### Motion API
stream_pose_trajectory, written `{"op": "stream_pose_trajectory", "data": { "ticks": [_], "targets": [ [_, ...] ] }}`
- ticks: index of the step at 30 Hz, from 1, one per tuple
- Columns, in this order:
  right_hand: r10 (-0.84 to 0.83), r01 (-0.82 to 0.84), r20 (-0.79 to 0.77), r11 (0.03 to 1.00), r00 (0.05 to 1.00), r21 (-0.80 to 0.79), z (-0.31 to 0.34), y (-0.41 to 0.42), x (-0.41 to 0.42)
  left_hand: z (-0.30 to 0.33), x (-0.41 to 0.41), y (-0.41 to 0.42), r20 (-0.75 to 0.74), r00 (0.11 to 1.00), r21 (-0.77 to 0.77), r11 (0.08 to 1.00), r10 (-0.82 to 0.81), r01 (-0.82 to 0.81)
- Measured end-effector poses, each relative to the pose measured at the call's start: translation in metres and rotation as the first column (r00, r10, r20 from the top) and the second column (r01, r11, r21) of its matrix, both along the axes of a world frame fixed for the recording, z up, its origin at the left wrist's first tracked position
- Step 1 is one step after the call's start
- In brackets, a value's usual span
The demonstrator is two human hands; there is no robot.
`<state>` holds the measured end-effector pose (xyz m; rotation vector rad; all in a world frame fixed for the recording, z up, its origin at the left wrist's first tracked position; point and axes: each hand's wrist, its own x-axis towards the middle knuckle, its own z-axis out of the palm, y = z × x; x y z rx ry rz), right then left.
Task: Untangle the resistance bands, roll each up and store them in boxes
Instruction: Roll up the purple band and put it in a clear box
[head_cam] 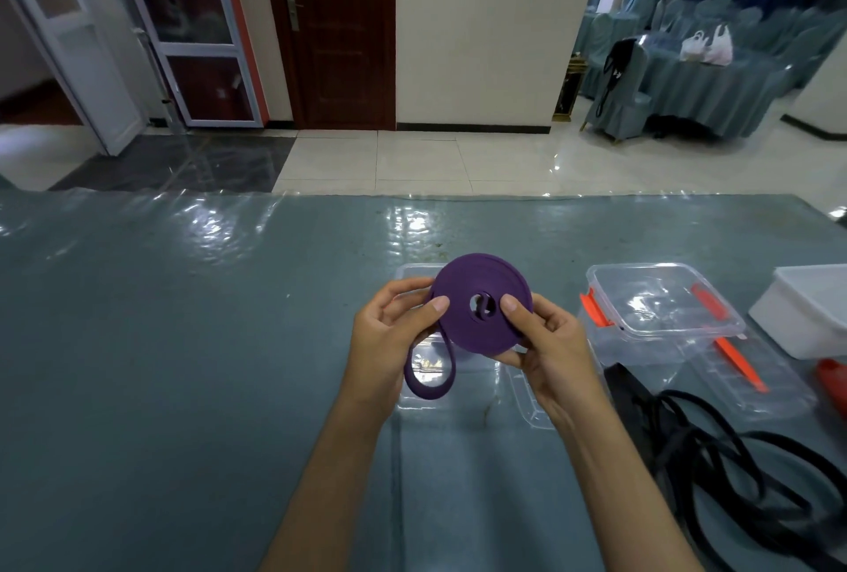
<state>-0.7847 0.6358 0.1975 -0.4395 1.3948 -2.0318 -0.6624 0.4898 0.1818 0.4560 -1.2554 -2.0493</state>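
A long table (183,342) under a shiny grey-blue cover fills the near half of the room, its far edge meeting pale floor tiles. On its right side, near the person, a heap of black resistance bands (733,470) lies tangled in loose loops. Just beyond that heap sits a clear plastic box with orange clips (664,301), resting on another clear lid or box of the same kind. At the far right edge stands a white container (811,310). In the middle, a clear open box (440,388) lies on the cover, directly under the hands.

Above that box the person holds a purple resistance band (481,301), wound into a flat coil with a small hole at its centre. One loose loop of it hangs down at the left, over the box. The left hand (389,337) grips the coil's left edge, thumb on its face. The right hand (545,342) pinches the right edge, thumb pressed beside the hole.
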Motion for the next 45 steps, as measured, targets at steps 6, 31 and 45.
{"op": "stream_pose_trajectory", "data": {
  "ticks": [6, 31, 45],
  "targets": [
    [-0.101, 0.103, 0.04, 0.993, 0.994, -0.049, -0.01, -0.003, 0.013, -0.004, -0.006, 0.015, -0.021, 0.99, 0.018, 0.99, 0.143, -0.143],
    [-0.033, 0.033, 0.023, 0.999, 0.999, 0.001, -0.025, 0.038, 0.002, -0.016, -0.003, 0.063, 0.055, 0.971, 0.031, 0.972, 0.232, -0.234],
    [-0.267, 0.293, 0.177, 0.945, 0.947, -0.142, -0.046, 0.035, 0.025, -0.025, -0.025, 0.104, 0.079, 0.91, 0.067, 0.909, 0.407, -0.412]
  ]
}}
